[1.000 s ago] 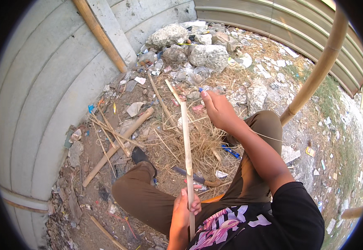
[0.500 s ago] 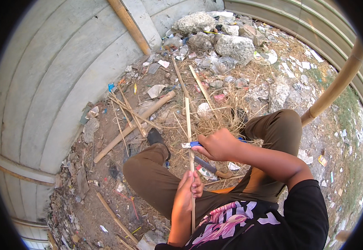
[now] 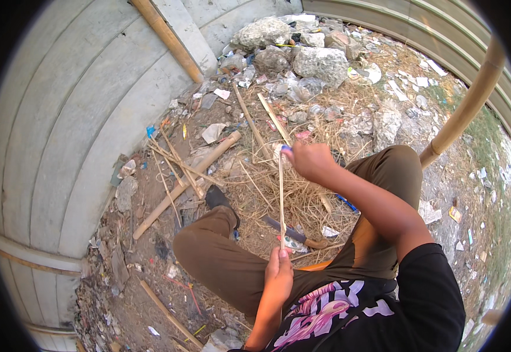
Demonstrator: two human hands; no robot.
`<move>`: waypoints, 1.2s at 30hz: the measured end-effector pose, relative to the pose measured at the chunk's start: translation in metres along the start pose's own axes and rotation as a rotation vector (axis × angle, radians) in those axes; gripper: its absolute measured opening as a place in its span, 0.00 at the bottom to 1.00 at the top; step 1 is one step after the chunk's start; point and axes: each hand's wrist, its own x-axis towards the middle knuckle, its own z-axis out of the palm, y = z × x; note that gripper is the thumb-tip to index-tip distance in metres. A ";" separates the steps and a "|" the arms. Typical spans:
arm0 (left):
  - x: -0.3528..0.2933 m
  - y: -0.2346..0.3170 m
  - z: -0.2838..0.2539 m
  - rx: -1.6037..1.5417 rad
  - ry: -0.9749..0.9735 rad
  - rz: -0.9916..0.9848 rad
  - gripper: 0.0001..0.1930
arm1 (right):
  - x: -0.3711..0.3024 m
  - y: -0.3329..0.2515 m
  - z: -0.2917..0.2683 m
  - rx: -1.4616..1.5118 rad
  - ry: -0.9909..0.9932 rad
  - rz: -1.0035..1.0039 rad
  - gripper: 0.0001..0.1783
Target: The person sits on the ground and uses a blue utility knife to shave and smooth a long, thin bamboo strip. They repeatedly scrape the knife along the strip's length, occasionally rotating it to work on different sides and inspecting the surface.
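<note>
A thin pale bamboo strip [image 3: 282, 202] stretches away from me above my lap. Its near end is gripped by my left hand [image 3: 279, 273], fingers closed round it. My right hand [image 3: 312, 162] is wrapped round a blue-handled cutter knife [image 3: 287, 149] at the strip's far end; the fingers hide most of the handle. The blade appears to touch the strip there, but its exact contact is hard to see. Between my legs, a long-bladed knife with a curved wooden handle [image 3: 316, 243] lies on the ground.
Dry shavings [image 3: 311, 202] cover the ground ahead. A bamboo pole [image 3: 188, 185] and several split pieces lie to the left by a concrete wall [image 3: 85, 117]. Large rocks [image 3: 320, 64] sit at the back, and an upright bamboo pole [image 3: 464, 111] stands right.
My right hand with the cutter knife has moved away from me along the strip to its far end. My left hand has shifted slightly right and nearer its visible near end.
</note>
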 end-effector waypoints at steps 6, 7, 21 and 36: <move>-0.013 0.003 -0.008 -0.200 -0.134 -0.143 0.20 | 0.024 0.028 -0.053 0.151 0.063 0.296 0.36; -0.008 0.007 -0.013 -0.332 -0.209 -0.152 0.21 | 0.011 0.016 -0.061 0.224 0.013 0.231 0.34; -0.009 -0.006 0.004 0.292 0.024 0.139 0.14 | -0.061 -0.011 -0.050 0.060 -0.249 -0.267 0.29; -0.016 0.007 0.012 0.496 0.060 0.183 0.14 | 0.033 0.082 -0.039 -0.078 0.016 0.317 0.33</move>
